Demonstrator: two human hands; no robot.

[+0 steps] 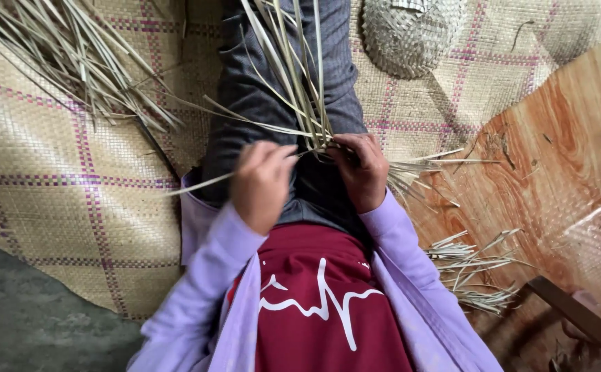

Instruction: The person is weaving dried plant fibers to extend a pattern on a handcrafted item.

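On my lap, both hands pinch long pale green palm-leaf strips (293,76): left hand (262,182) closed at nine o'clock, right hand (361,172) at three. Weaving barely started; strips mostly loose.

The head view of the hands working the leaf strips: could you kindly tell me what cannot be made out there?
- Left hand: motion-blurred, so its grip on the leaf strips is unclear.
- Right hand: its fingertips curl under, hiding the woven start.
- Woven basket: cut off by the top edge.
- Loose strip pile: runs past the top-left edge.
- Dark wooden bar: cut by the right edge.
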